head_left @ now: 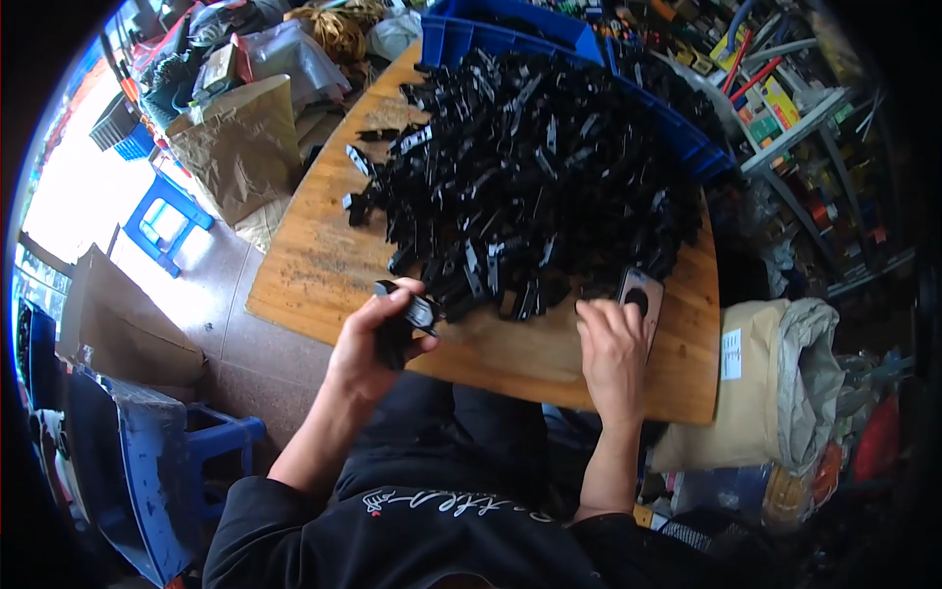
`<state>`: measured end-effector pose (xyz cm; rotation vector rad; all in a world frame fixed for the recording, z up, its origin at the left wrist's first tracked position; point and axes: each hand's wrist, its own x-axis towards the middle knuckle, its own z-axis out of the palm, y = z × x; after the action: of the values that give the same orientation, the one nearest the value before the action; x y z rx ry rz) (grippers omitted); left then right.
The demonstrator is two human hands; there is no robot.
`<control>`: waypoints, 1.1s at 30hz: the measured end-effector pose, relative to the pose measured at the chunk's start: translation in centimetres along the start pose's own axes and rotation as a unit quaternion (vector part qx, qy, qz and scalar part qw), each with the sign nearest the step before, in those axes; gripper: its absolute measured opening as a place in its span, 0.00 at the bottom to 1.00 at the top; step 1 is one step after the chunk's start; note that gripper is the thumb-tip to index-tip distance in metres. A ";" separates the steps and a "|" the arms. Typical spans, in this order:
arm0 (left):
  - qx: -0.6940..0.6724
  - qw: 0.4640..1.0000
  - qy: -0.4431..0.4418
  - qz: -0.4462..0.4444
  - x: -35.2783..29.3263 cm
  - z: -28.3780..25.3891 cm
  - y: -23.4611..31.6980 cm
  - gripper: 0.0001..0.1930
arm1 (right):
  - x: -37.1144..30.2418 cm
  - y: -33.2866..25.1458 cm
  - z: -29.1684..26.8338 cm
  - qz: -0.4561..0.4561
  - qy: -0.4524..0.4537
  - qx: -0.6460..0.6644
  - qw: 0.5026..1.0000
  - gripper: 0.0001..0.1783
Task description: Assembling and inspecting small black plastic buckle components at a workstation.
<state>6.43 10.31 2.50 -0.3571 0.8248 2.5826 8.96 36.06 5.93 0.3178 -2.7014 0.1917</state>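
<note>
Left hand [363, 339] slants up and right at centre-left, grip wrapped round a black part [420, 314] just below the pile [549, 167]. Right hand [614, 353], right of centre, bends its fingers over the tabletop [687, 368] by the phone [651, 296]; can't tell if that grip holds anything.

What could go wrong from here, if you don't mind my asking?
The left hand holds a black part near the edge of the table; if it slipped, it might fall off. The right hand is right beside what looks like a phone and could nudge it. The heap of loose black parts might slide if disturbed.
</note>
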 end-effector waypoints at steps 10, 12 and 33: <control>0.001 0.979 -0.119 0.168 19.0 14.5 15.5 0.13 | -1.0 0.9 2.6 -0.018 -0.023 0.059 0.998 0.04; 0.097 0.960 -0.179 0.192 24.0 19.0 20.6 0.20 | -0.7 -0.6 2.9 -0.018 -0.014 0.132 0.991 0.04; 0.777 0.496 -0.016 0.387 12.3 -6.9 16.6 0.14 | -4.7 -5.7 3.4 0.005 0.080 0.401 0.913 0.08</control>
<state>-11.06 -2.50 0.85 0.7770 3.1827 1.0801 13.22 30.82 1.40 0.4870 -2.3272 1.2766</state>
